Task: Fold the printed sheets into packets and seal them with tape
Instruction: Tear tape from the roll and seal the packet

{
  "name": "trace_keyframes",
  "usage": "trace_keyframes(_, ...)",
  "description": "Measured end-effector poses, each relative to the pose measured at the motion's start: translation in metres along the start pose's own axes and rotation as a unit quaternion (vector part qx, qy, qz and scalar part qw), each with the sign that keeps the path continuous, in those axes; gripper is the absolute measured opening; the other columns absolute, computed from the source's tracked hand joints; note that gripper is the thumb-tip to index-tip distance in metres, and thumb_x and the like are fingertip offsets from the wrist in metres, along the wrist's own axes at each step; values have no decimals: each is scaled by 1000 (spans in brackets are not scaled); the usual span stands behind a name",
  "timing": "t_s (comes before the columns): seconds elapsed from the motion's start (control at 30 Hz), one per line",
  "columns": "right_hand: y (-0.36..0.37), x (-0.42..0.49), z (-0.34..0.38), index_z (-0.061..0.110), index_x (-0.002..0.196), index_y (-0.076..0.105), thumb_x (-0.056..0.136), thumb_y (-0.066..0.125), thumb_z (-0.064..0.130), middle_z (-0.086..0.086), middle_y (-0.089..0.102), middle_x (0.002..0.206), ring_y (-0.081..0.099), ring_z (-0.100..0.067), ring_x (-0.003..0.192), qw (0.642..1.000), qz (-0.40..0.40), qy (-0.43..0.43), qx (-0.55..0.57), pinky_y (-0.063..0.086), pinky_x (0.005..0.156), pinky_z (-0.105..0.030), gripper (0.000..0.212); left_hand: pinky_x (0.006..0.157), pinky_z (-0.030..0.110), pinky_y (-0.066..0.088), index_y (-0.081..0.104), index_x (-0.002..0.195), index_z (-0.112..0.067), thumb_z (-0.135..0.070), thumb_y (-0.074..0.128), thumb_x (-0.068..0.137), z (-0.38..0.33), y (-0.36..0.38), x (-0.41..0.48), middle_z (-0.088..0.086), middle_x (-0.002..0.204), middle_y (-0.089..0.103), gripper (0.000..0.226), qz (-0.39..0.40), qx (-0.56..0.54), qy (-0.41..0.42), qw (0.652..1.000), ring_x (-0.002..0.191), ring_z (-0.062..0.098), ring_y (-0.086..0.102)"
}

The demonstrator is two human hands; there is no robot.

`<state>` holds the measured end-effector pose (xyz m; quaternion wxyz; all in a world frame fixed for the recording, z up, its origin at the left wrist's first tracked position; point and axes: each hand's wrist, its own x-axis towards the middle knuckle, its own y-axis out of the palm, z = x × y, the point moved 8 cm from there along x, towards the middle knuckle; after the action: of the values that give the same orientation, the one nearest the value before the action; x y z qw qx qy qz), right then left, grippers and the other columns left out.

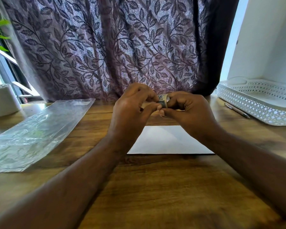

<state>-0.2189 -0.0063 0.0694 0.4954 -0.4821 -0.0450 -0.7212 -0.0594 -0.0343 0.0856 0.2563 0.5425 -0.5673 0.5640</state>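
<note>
A small roll of tape [163,100] with a printed core is held up between both hands above the table. My left hand [132,107] curls its fingers around the roll's left side, thumb tip against the right thumb. My right hand [187,109] grips the roll's right side, most of the roll hidden by fingers. Below the hands a folded white sheet [165,141] lies flat on the wooden table [155,187], with a diagonal crease across it.
A clear plastic sleeve [35,131] lies on the left of the table. A white perforated tray [257,104] stands at the right, a pen [237,110] beside it. A white pot [2,100] sits far left. A leaf-patterned curtain [106,47] hangs behind.
</note>
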Motion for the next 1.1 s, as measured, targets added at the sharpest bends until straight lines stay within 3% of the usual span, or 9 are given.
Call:
trace_keyframes(0.17,0,-1,0,7,69,72,73,87,14,-2,68,75,61,-6,69,1000,-3,0,-13,43,63,-12,17,69,32,54,74,89,-9,-15,81,81,2,0,-1,0,102,62,12,0,-9,-5,1000,95,10,61)
trace_keyframes(0.3,0,-1,-3,10,68,72,73,88,15,-1,71,79,66,-10,73,1000,-4,11,-10,48,63,-20,17,74,16,47,71,84,-9,-14,83,79,1,1,-1,0,99,63,13,3,-3,-8,1000,93,9,60)
trace_keyframes(0.43,1,-1,-2,14,67,71,73,87,11,5,69,77,64,-4,70,1000,-3,12,20,44,65,-13,18,74,7,39,69,90,-13,-19,81,81,5,0,0,-5,99,62,16,8,7,-22,1000,89,3,57)
trace_keyframes(0.63,0,-1,-2,8,69,73,73,88,13,-1,71,80,65,-6,71,1000,-6,13,3,46,64,-16,16,73,23,50,72,93,-15,-22,80,82,2,0,-1,-3,102,62,15,7,20,-4,1000,93,7,60)
trace_keyframes(0.73,0,-1,-2,7,71,74,73,88,15,-4,72,81,67,-13,73,1000,-9,15,-11,51,63,-25,16,71,28,51,73,90,-13,-20,81,82,1,-1,-1,-2,103,63,13,2,20,4,1000,94,9,62)
trace_keyframes(0.93,0,0,-6,5,73,75,74,87,16,-7,73,83,68,-20,75,1000,-10,24,-18,52,66,-36,17,69,24,48,69,87,-14,-20,79,83,1,2,-1,-3,99,63,12,15,25,4,1000,90,11,61)
trace_keyframes(1.03,1,0,-13,3,85,76,80,83,11,-11,76,83,74,-22,75,996,-6,66,61,61,70,-38,11,66,25,54,70,99,-17,-20,75,87,11,4,-2,-9,93,66,13,29,-39,-45,998,85,7,64)
trace_keyframes(1.1,2,0,-14,-2,96,76,85,77,5,-18,76,85,77,-24,77,987,4,93,130,61,69,-29,13,65,32,59,69,111,-19,-20,73,89,15,6,-4,-11,99,67,22,39,-66,-65,995,90,6,66)
